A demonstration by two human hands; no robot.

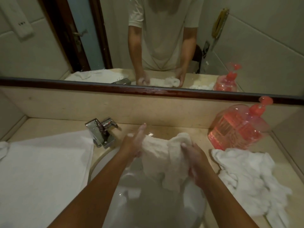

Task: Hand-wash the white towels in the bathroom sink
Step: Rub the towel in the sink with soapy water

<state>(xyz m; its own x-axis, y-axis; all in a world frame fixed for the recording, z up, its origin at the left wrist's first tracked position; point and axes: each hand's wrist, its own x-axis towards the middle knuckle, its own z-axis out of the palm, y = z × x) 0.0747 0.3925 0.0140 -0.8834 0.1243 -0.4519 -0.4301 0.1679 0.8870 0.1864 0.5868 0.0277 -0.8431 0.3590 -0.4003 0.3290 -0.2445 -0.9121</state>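
While over sink [98, 163], towel [158, 155] between left hand [133, 145] and right hand [195, 159]

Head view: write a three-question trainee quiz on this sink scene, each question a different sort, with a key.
1. True or false: the pink pump bottle stands on the counter to the left of the tap.
2. What does the right hand grip? A: the tap. B: a soapy towel held over the sink. C: the bottle.
3. Fill in: the flat towel lies on the counter to the ____ of the sink.

Key: 1 false, it stands to the right. 2 B. 3 left.
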